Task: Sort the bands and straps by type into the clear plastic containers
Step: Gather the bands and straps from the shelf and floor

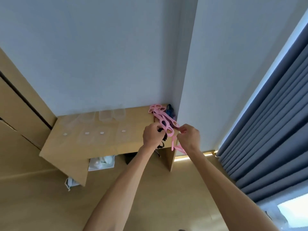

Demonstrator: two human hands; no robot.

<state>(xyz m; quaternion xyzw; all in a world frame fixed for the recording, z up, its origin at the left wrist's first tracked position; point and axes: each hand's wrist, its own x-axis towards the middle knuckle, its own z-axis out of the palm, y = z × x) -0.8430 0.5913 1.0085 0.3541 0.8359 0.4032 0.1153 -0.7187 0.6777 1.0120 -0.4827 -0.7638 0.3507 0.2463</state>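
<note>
Seen from the head, both hands reach out over the right end of a wooden surface [100,147] that sits in the corner of a room. The left hand [152,135] has its fingers curled tight, pinching a pink strap [164,122] with holes along it, and some dark straps [162,142] hang down just under that hand. The right hand [190,135] also has its fingers curled, pinching the same pink strap a little farther right. The pink strap runs from the hands back to a pile in the far right corner, where more pink loops lie next to a blue band [170,110] by the wall. Part of the pink strap dangles down off the near edge between the two hands. Clear plastic containers [111,115] stand in a row along the far side of the surface, to the left of the pile. Flat clear lids [93,136] lie nearer, in front of them. A gray curtain [266,122] hangs on the right.
</note>
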